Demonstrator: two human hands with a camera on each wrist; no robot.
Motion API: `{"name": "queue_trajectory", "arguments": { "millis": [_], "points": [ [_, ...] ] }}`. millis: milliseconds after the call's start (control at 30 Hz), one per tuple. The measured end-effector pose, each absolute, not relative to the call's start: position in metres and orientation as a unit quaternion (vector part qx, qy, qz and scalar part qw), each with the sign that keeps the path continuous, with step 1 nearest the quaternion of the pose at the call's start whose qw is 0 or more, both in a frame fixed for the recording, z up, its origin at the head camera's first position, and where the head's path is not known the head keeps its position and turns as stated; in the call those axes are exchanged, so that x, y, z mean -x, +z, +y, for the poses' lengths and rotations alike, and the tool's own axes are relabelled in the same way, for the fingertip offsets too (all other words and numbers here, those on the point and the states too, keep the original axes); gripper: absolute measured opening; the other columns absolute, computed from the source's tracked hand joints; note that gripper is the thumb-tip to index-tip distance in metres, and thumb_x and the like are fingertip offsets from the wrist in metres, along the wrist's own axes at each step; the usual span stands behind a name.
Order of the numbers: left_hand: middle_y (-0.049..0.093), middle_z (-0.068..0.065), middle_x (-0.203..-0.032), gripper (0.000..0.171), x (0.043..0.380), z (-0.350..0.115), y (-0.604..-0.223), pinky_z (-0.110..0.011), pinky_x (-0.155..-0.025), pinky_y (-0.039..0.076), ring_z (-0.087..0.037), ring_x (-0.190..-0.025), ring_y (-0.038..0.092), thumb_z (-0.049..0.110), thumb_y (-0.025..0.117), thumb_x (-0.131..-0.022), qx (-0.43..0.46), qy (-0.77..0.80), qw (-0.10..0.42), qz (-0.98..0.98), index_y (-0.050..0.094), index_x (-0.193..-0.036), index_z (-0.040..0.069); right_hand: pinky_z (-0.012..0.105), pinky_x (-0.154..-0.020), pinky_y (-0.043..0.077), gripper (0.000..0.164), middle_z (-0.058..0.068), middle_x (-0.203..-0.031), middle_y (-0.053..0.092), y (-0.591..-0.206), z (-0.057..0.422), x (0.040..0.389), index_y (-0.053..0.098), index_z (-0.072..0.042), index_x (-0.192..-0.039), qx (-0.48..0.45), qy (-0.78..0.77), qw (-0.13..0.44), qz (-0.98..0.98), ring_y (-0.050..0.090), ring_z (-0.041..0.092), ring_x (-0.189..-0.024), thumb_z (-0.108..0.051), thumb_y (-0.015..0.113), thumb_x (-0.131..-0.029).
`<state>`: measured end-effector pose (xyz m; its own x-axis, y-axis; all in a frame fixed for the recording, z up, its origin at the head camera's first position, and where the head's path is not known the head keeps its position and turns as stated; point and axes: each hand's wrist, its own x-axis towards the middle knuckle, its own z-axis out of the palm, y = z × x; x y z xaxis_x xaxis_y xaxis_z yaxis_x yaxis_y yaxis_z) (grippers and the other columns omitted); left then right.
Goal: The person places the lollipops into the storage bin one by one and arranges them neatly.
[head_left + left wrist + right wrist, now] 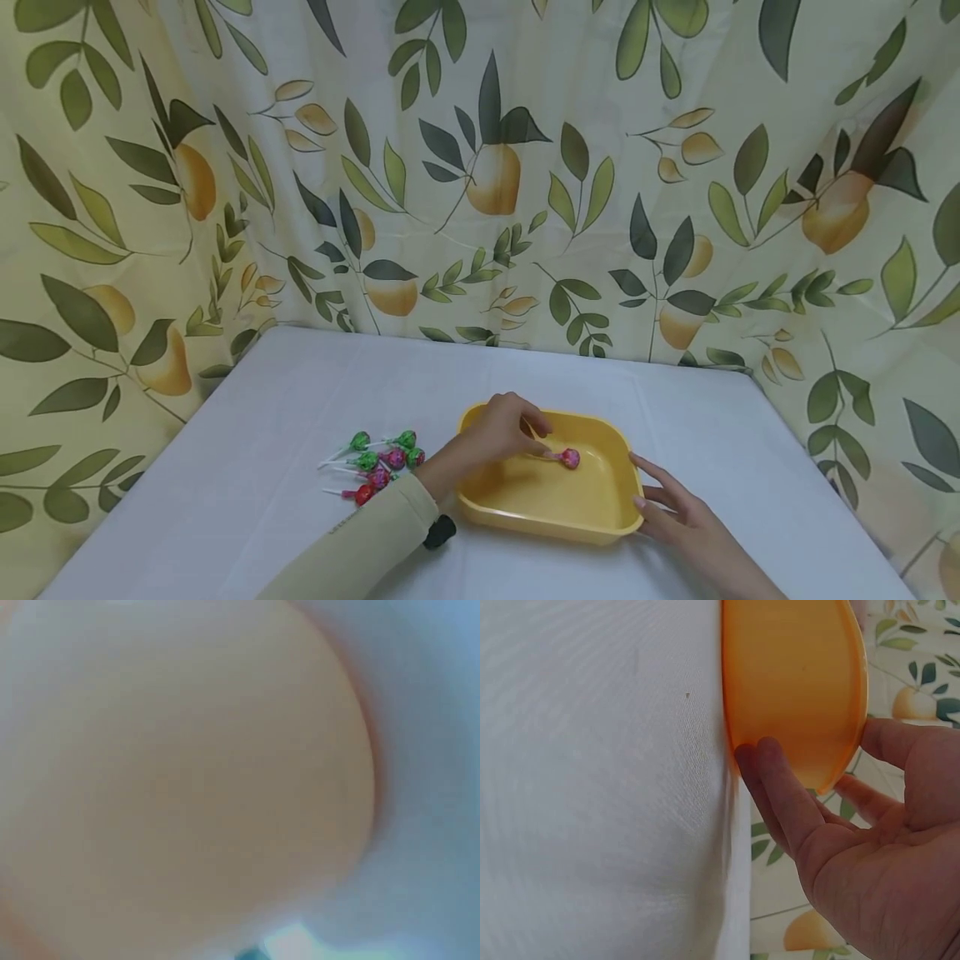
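My left hand reaches over the yellow tray and pinches a lollipop by its stick. The lollipop's pink wrapped head points right, low over the tray floor in the head view. At the tray's right end, my right hand holds the rim and outer wall. The right wrist view shows its fingers spread against the orange-looking tray wall, with another digit up at the rim. In the left wrist view a blurred, pale surface fills most of the picture, hiding the fingers and the lollipop.
Left of the tray, several lollipops with green, pink and red wrappers lie in a loose group, sticks pointing left. A white cloth covers the table. Behind it hangs a curtain printed with leaves and fruit.
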<state>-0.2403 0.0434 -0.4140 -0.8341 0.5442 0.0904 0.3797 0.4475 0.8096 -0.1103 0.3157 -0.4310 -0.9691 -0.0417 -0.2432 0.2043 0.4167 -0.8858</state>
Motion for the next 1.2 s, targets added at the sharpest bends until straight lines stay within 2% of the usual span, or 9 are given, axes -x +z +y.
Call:
{"name": "queue_trajectory", "arguments": {
  "millis": [300, 433, 533, 767, 1033, 1200],
  "points": [
    [0.074, 0.003, -0.093, 0.025, 0.243, -0.005, -0.404, -0.024, -0.071, 0.055, -0.01, -0.079, 0.064, 0.017, 0.092, -0.081, -0.254, 0.449, 0.085, 0.852, 0.082, -0.103, 0.009, 0.037, -0.088, 0.057, 0.071, 0.026, -0.142, 0.052, -0.434, 0.318, 0.108, 0.029, -0.012, -0.162, -0.017, -0.551, 0.113, 0.827, 0.063, 0.03, -0.119, -0.025, 0.066, -0.104],
    [0.075, -0.002, -0.096, 0.026, 0.246, -0.027, -0.404, -0.026, -0.072, 0.055, -0.013, -0.081, 0.064, 0.017, 0.091, -0.081, -0.256, 0.457, 0.069, 0.849, 0.082, -0.103, 0.008, 0.036, -0.088, 0.057, 0.071, 0.028, -0.142, 0.051, -0.433, 0.319, 0.108, 0.027, -0.011, -0.163, -0.005, -0.559, 0.117, 0.821, 0.063, 0.031, -0.118, -0.024, 0.065, -0.104],
    [0.075, -0.004, -0.098, 0.026, 0.246, -0.04, -0.404, -0.029, -0.073, 0.056, -0.015, -0.082, 0.064, 0.018, 0.091, -0.081, -0.255, 0.464, 0.058, 0.846, 0.081, -0.104, 0.009, 0.037, -0.088, 0.058, 0.072, 0.027, -0.143, 0.05, -0.433, 0.317, 0.109, 0.028, -0.012, -0.163, -0.021, -0.559, 0.12, 0.82, 0.063, 0.031, -0.119, -0.027, 0.066, -0.103],
    [0.074, 0.004, -0.094, 0.024, 0.246, -0.065, -0.41, -0.03, -0.071, 0.055, -0.015, -0.083, 0.064, 0.018, 0.09, -0.082, -0.245, 0.469, 0.035, 0.848, 0.081, -0.104, 0.012, 0.04, -0.088, 0.058, 0.072, 0.026, -0.143, 0.052, -0.432, 0.313, 0.112, 0.03, -0.012, -0.162, -0.052, -0.545, 0.12, 0.828, 0.064, 0.03, -0.116, -0.03, 0.067, -0.103],
    [0.073, 0.0, -0.103, 0.021, 0.247, -0.092, -0.408, -0.032, -0.073, 0.057, -0.019, -0.09, 0.064, 0.017, 0.089, -0.084, -0.194, 0.489, 0.035, 0.85, 0.079, -0.103, 0.019, 0.041, -0.087, 0.058, 0.073, 0.029, -0.145, 0.049, -0.431, 0.312, 0.112, 0.031, -0.013, -0.162, -0.064, -0.549, 0.118, 0.825, 0.064, 0.032, -0.117, -0.03, 0.068, -0.102],
    [0.073, -0.004, -0.108, 0.024, 0.25, -0.111, -0.412, -0.032, -0.074, 0.057, -0.02, -0.093, 0.064, 0.015, 0.089, -0.083, -0.165, 0.479, 0.042, 0.861, 0.08, -0.105, 0.016, 0.043, -0.087, 0.058, 0.076, 0.028, -0.145, 0.049, -0.433, 0.31, 0.115, 0.032, -0.015, -0.161, -0.087, -0.53, 0.124, 0.834, 0.065, 0.032, -0.116, -0.038, 0.07, -0.1]
  ]
}}
